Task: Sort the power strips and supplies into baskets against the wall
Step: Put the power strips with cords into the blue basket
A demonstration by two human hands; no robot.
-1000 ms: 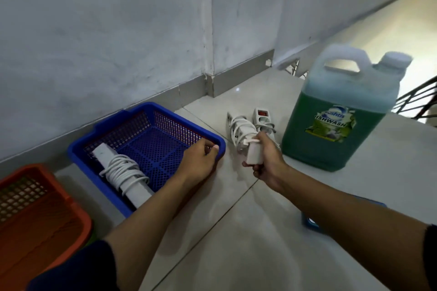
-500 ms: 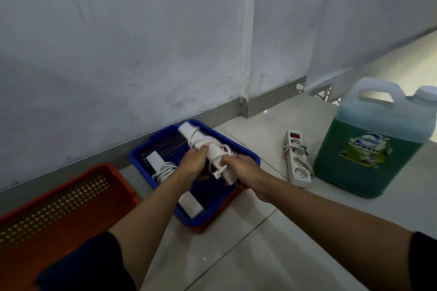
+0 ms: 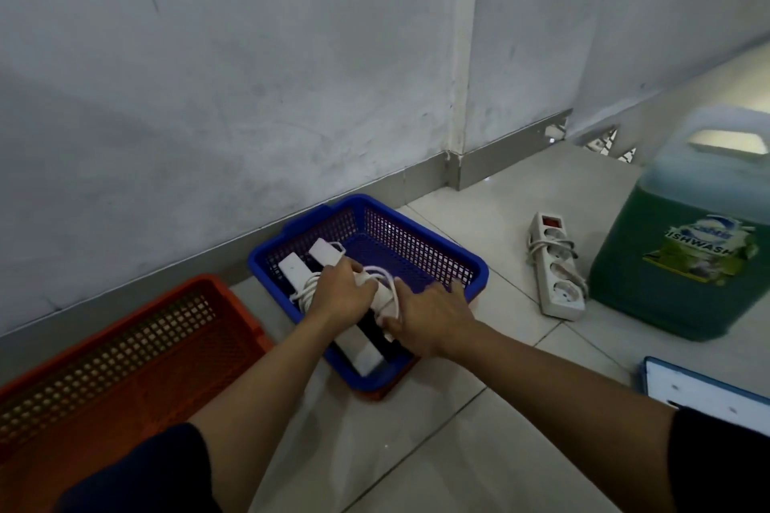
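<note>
Both forearms reach forward from dark sleeves at the bottom of the view and meet over the blue basket (image 3: 471, 262). The left hand (image 3: 343, 296) is palm down with its fingers curled over the middle of a white power strip (image 3: 323, 252), right where the cord is wound around it, so it's closed on that strip. The right hand (image 3: 429, 314) sits just to the right of it, palm down too, fingers loosely spread and angled toward the basket's near rim, thumb side touching the white cord loops (image 3: 385, 275). Can't tell if it's actually gripping anything or just resting on the bundle.

Under and just left of the left hand there's a second power strip (image 3: 291, 267), lying side by side with the held one; both run from the near corner of the basket toward the far left corner. A white end (image 3: 366, 356) pokes out near the front rim, below the wrists, but I can't tell which strip it belongs to.

Left of the grip, the orange basket (image 3: 125, 346) sits against the wall. Off to the right of the hands, a third power strip (image 3: 556, 267) with a red switch lies on the tile floor (image 3: 458, 450), cord wrapped around it, just beside a big green dishwash jug (image 3: 683, 246). Nearer, at the right edge, there's a blue-edged white board (image 3: 708, 387).

Beyond the blue basket is the grey wall (image 3: 250, 75).
</note>
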